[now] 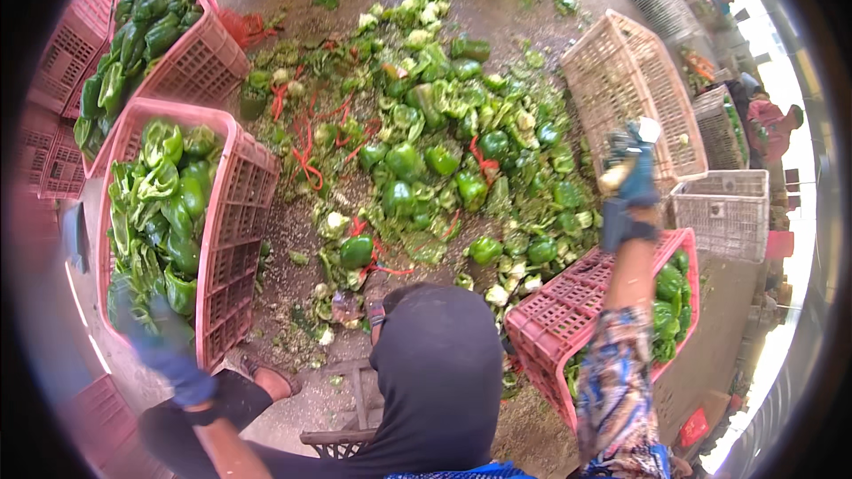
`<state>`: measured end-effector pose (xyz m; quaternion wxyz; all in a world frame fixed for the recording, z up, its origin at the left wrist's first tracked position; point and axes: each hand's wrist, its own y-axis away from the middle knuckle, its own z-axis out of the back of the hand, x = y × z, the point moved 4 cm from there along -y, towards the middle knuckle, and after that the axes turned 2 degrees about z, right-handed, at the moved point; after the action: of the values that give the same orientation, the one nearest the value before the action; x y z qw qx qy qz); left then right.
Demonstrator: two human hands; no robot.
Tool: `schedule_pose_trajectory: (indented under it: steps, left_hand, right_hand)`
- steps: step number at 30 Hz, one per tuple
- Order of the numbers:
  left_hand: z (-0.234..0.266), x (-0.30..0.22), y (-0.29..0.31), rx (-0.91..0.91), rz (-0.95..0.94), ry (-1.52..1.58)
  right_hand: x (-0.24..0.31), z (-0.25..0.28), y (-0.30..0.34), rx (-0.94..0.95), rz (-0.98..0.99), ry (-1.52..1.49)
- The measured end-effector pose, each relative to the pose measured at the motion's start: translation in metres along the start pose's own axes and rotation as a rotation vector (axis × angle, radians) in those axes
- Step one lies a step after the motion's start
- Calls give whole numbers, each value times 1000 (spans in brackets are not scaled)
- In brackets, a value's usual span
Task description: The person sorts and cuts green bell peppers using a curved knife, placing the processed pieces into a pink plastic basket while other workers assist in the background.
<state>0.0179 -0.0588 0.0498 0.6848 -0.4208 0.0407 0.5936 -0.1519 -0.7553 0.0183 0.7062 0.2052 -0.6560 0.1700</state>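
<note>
My left hand, in a blue glove, is smeared by motion at the near edge of a pink crate. Green pepper pieces, cut open, fill that crate. Whether the left fingers hold anything cannot be made out. My right hand, also in a blue glove, is raised at the right before an upright pinkish crate. It is closed around something pale and blurred, whose kind I cannot make out. Whole green peppers lie on the floor between my hands, among cut pieces, pale cores and red strings.
Another pink crate heaped with peppers stands at the far left. Near my right forearm, a tilted pink crate holds green peppers. A pale crate stands farther right. My dark-clothed knee covers the near middle. Seeds and scraps litter the floor.
</note>
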Motion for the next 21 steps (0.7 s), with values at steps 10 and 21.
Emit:
schedule_pose_trajectory:
  steps: [10, 21]
  left_hand:
    - [-247, -99, 113, 882, 240, 216]
    - [-474, -184, 119, 994, -344, -372]
  right_hand:
    - [-159, -154, 226, 400, -827, -650]
    - [-200, -120, 217, 188, -780, -109]
